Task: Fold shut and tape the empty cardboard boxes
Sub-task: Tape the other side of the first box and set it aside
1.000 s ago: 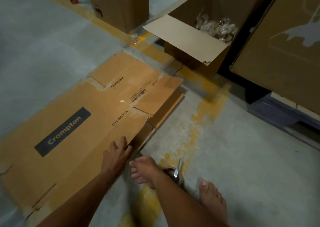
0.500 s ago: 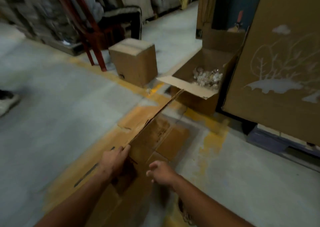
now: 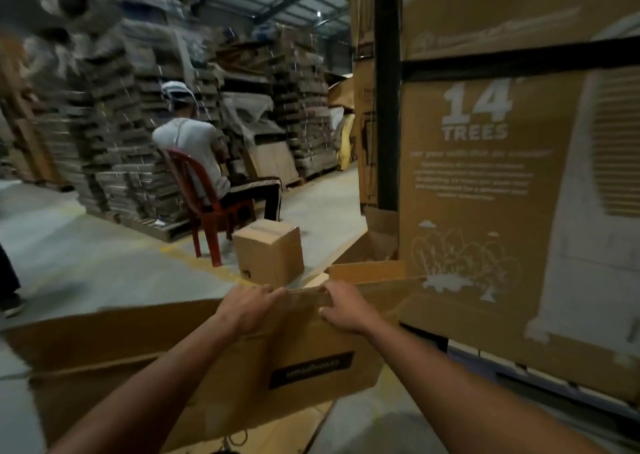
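Since it must open before folding, carton (image 3: pixel 207 360): stood on edge.
Left hand (image 3: pixel 247 310): fingers hooked over top edge, eleven o'clock.
Right hand (image 3: pixel 343 306): gripping same edge, one o'clock.

The fingertips of the left hand (image 3: pixel 247 306) and the right hand (image 3: pixel 341 306) lie hidden behind the top edge of the cardboard box (image 3: pixel 173 360). The box's black label (image 3: pixel 310 368) is too blurred to read. The picture's left edge cuts off a standing person's leg (image 3: pixel 7 280).
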Motion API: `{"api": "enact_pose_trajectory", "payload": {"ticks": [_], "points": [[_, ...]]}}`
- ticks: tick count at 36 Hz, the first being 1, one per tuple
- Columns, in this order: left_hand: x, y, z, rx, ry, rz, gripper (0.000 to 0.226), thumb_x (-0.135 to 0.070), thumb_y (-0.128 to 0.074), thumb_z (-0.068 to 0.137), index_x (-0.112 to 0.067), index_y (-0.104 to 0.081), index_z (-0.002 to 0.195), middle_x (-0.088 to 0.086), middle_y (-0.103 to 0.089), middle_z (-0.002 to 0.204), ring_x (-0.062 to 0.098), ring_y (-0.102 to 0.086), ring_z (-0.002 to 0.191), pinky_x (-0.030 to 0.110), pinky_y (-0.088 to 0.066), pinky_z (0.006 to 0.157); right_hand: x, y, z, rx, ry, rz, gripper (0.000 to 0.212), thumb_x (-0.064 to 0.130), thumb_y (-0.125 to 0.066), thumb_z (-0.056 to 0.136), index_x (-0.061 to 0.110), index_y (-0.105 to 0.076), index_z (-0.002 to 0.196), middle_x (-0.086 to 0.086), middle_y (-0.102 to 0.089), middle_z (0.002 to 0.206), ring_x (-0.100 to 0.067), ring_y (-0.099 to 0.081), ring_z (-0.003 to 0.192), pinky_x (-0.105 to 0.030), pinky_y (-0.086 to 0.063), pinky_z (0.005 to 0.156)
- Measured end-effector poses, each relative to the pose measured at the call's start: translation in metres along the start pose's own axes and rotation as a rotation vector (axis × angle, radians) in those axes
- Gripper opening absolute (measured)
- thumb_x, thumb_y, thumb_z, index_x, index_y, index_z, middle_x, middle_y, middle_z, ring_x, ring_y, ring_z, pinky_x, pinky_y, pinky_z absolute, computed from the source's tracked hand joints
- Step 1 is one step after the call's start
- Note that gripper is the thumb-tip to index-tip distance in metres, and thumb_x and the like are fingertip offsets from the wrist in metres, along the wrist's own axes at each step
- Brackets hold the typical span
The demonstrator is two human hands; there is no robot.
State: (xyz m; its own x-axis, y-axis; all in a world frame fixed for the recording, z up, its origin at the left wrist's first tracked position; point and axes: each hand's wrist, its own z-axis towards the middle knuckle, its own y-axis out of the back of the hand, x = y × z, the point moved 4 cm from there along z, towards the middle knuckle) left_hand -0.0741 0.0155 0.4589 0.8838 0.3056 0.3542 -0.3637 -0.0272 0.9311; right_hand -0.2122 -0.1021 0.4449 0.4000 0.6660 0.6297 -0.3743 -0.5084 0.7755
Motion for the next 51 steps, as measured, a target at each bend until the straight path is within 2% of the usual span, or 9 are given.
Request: {"api": "enact_pose_trajectory", "payload": {"ticks": [5, 14, 21, 27, 32, 36, 39, 44, 51], "points": [[-0.067, 0.048, 0.026, -0.047, -0.192, -0.070, 0.024, -0.036, -0.037, 0.103, -0.024, -0.037, 0.123, 0.001, -0.059, 0.112, 0.013, -0.056, 0.079, 0.026, -0.044, 0.066, -0.022, 0.055, -0.029, -0.070, -0.024, -0.211, 0.050, 0.016, -0.059, 0.090, 0.024, -0.045, 0.137, -0.005, -0.047, 0.139, -0.024, -0.045, 0.126, -0.042, -0.042, 0.104], [-0.205, 0.075, 0.070, 0.012, -0.433, -0.174, 0.034, -0.027, -0.043, 0.100, -0.021, -0.031, 0.130, 0.006, -0.055, 0.118, 0.027, -0.060, 0.098, 0.040, -0.052, 0.082, -0.144, 0.119, -0.109, -0.049, -0.316, -0.573, 0.029, 0.014, -0.059, 0.091, 0.021, -0.055, 0.119, -0.004, -0.058, 0.122, -0.023, -0.052, 0.118, -0.048, -0.032, 0.110], [-0.306, 0.042, 0.102, -0.007, -0.554, -0.148, 0.046, -0.017, -0.048, 0.096, -0.021, -0.023, 0.135, 0.008, -0.061, 0.115, 0.027, -0.063, 0.094, 0.035, -0.043, 0.072, -0.242, 0.135, -0.184, -0.080, -0.485, -0.495, 0.017, 0.016, -0.050, 0.098, 0.017, -0.061, 0.112, -0.002, -0.060, 0.105, -0.017, -0.056, 0.095, -0.028, -0.043, 0.081], [-0.375, -0.004, 0.116, -0.123, -0.599, -0.180, 0.039, -0.017, -0.048, 0.094, -0.020, -0.036, 0.131, 0.006, -0.048, 0.131, 0.025, -0.049, 0.118, 0.037, -0.038, 0.097, -0.310, 0.106, -0.230, -0.132, -0.556, -0.387, 0.028, 0.010, -0.041, 0.099, 0.023, -0.057, 0.119, -0.002, -0.063, 0.113, -0.018, -0.059, 0.101, -0.030, -0.048, 0.085], [-0.403, -0.050, 0.128, -0.111, -0.382, -0.317, 0.032, -0.027, -0.042, 0.096, -0.022, -0.042, 0.128, 0.002, -0.042, 0.133, 0.021, -0.041, 0.121, 0.034, -0.033, 0.099, -0.350, 0.073, -0.227, -0.143, -0.619, -0.395, 0.025, 0.011, -0.043, 0.097, 0.020, -0.055, 0.117, -0.003, -0.063, 0.113, -0.019, -0.058, 0.102, -0.031, -0.046, 0.081], [-0.404, -0.094, 0.129, -0.057, -0.160, -0.609, 0.021, -0.029, -0.052, 0.094, -0.028, -0.044, 0.114, -0.005, -0.049, 0.124, 0.012, -0.050, 0.109, 0.028, -0.046, 0.092, -0.367, 0.055, -0.199, -0.097, -0.616, -0.424, 0.023, 0.008, -0.043, 0.095, 0.017, -0.056, 0.112, -0.007, -0.065, 0.110, -0.025, -0.059, 0.102, -0.032, -0.038, 0.073], [-0.406, -0.115, 0.130, -0.050, -0.061, -0.724, 0.034, -0.028, -0.058, 0.092, -0.032, -0.039, 0.119, -0.005, -0.048, 0.126, 0.013, -0.053, 0.110, 0.033, -0.051, 0.088, -0.375, 0.054, -0.180, -0.120, -0.652, -0.421, 0.025, 0.010, -0.043, 0.095, 0.020, -0.058, 0.113, -0.005, -0.066, 0.108, -0.025, -0.061, 0.102, -0.031, -0.044, 0.078], [-0.419, -0.126, 0.131, -0.054, -0.196, -0.567, 0.068, -0.025, -0.054, 0.093, -0.037, -0.018, 0.149, -0.003, -0.041, 0.135, 0.015, -0.041, 0.123, 0.034, -0.036, 0.104, -0.394, 0.069, -0.155, -0.206, -0.798, -0.337, 0.026, 0.014, -0.051, 0.093, 0.023, -0.062, 0.115, -0.004, -0.065, 0.110, -0.024, -0.061, 0.104, -0.038, -0.051, 0.089], [-0.409, -0.135, 0.138, -0.058, -0.218, -0.522, 0.077, -0.024, -0.052, 0.096, -0.045, -0.002, 0.151, 0.007, -0.026, 0.149, 0.023, -0.030, 0.137, 0.043, -0.031, 0.112, -0.405, 0.046, -0.156, -0.138, -0.779, -0.286, 0.028, 0.018, -0.059, 0.092, 0.028, -0.060, 0.118, 0.004, -0.058, 0.117, -0.016, -0.056, 0.108, -0.033, -0.046, 0.093]]}}
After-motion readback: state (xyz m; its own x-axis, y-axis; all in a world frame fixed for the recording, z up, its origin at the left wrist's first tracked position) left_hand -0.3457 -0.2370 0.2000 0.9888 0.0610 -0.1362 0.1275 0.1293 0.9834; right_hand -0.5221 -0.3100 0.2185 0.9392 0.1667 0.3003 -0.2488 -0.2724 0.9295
